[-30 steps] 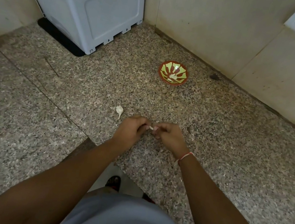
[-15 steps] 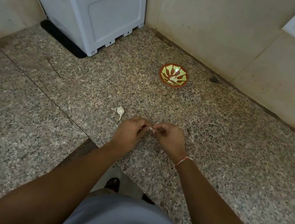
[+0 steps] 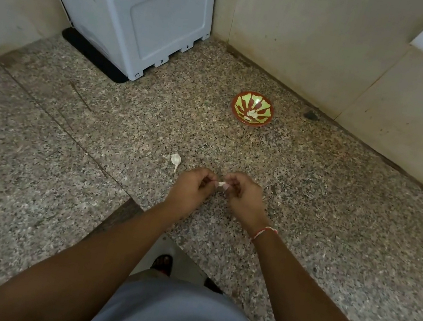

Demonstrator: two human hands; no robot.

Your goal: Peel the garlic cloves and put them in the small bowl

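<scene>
Garlic clove (image 3: 220, 184) sits pinched between left hand (image 3: 190, 188) and right hand (image 3: 244, 197), above the desk (image 3: 337, 211). Best to nick the skin with a thumbnail and strip it lengthwise, then carry it to the small bowl (image 3: 252, 108). Another clove (image 3: 175, 159) waits nearby.

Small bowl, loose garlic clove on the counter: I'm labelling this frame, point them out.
Small bowl (image 3: 267, 111): head view, right rim.
Loose garlic clove (image 3: 176, 159): head view, its bulb.
</scene>
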